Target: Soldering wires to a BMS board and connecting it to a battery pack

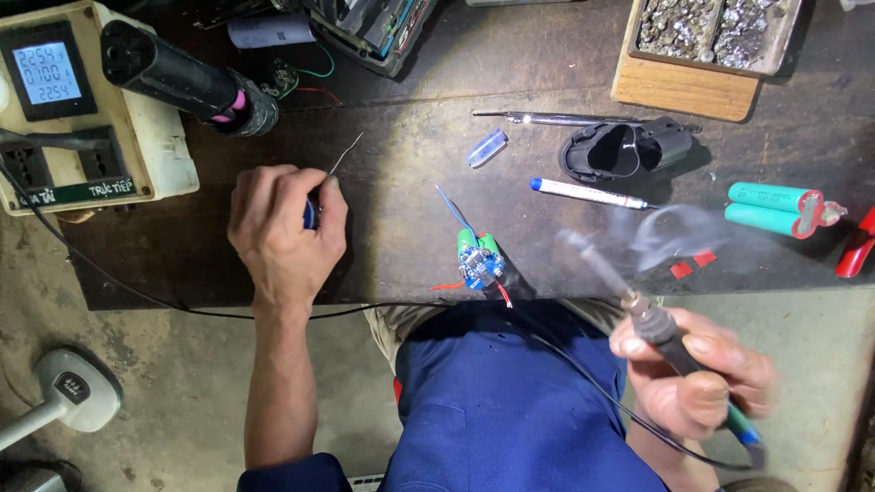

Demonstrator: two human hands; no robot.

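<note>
Head view, looking straight down: up at one o'clock a shallow grey tray sits on a wooden board, both compartments heaped with lumpy silver metal scraps. The dark surface looks worn and matte. Near centre lies a small battery pack, green cylindrical cells topped by a blue circuit board, red and blue wires trailing off it. At three o'clock, a pair of teal cells joined at a red end; just above centre-right, a black plastic housing, hollow and rounded, with a white pen-shaped tube below it. The left hand rests on the surface at nine o'clock, fingers clenched around a thin solder wire poking up toward twelve. The right hand, at five o'clock, off the surface, grasps a soldering iron, tip blurred, smoke curling above it.
</note>
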